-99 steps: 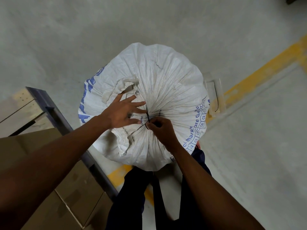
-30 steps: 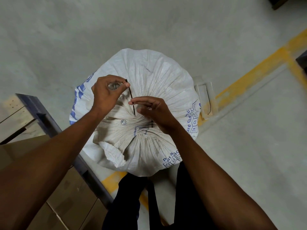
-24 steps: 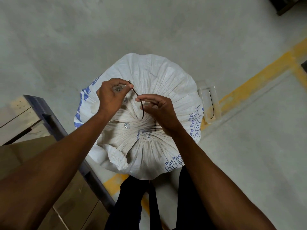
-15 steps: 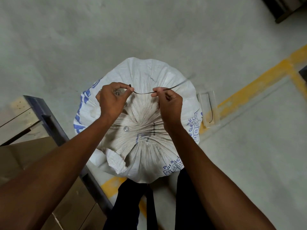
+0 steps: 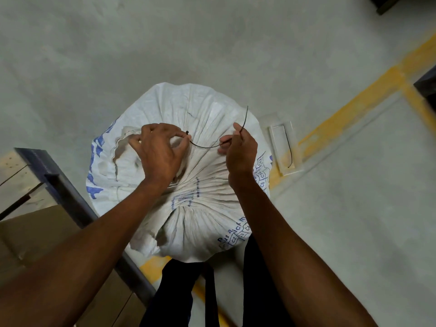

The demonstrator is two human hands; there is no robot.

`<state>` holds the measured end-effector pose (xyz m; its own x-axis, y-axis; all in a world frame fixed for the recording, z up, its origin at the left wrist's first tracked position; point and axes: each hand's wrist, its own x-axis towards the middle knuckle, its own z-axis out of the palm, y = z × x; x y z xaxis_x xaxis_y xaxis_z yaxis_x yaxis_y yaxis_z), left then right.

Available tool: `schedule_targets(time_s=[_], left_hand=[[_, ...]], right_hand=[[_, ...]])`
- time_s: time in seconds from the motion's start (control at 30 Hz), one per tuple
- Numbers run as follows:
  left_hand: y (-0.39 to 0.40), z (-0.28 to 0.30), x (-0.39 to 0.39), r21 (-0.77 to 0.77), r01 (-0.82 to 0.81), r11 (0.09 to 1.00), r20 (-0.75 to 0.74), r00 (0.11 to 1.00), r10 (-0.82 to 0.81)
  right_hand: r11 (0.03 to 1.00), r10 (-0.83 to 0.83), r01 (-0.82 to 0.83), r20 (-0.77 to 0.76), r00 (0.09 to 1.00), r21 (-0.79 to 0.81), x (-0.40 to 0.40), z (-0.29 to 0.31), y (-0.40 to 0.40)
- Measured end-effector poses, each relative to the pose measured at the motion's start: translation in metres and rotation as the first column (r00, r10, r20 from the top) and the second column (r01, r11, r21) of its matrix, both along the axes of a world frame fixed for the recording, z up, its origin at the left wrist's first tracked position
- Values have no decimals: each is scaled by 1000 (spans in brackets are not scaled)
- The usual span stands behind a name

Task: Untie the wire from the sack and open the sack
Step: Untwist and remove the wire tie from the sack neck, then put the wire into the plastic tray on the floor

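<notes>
Thin dark wire (image 5: 207, 146) curved, pinched between left hand (image 5: 160, 152) and right hand (image 5: 240, 149), above pleated white sack (image 5: 203, 185)

floor (image 5: 118, 55): grey concrete | yellow line (image 5: 354, 109): painted diagonal | cardboard boxes (image 5: 35, 237): lower left | clear tray (image 5: 283, 147): beside line

**Wire held clear above the gathered sack**

Over the white woven sack (image 5: 188, 185), the left hand (image 5: 160, 152) pinches one end of a thin dark wire (image 5: 207, 146) while the right hand (image 5: 240, 149) grips it farther along, its free end curving upward. The sack's mouth stays pleated on the grey concrete floor (image 5: 236, 43).
</notes>
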<state>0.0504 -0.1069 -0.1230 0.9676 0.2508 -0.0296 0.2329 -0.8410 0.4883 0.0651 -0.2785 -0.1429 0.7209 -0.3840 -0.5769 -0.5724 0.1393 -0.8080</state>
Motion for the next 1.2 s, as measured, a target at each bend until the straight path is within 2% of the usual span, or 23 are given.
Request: schedule_targets(time_s=[0.13,0.2,0.33,0.47,0.53,0.77,1.0,1.2], left_hand=[[-37,-9,12,9,157,988,-13,988,-157],[-66,-16,23,20,257,966,-22,966,-256],[-143,-30,45,-15,352,936,-33,935,-353],[-232,-63,61,-66,373,925,-69,923,-378],[-272,-91,67,-105,367,924,-111,919,-377],[-376,-247,81,-123,271,955,-274,915,-295],[-409,-389,74,-96,105,990,-491,860,-139],[-413,-443,65,-41,155,987,-490,858,-155]], right_hand=[[974,37,-17,86,996,-226,-2,-6,-37],[935,78,-55,52,996,-351,0,-8,-65],[810,175,-167,-40,984,-563,5,-16,-137],[682,198,-184,-64,978,-708,5,-57,-223],[655,188,-195,-92,978,-730,5,-89,-268],[675,149,-259,-217,965,-691,-6,-238,-371],[585,304,-439,-318,898,-682,-10,-381,-393],[440,381,-540,-395,836,-718,-17,-450,-380]])
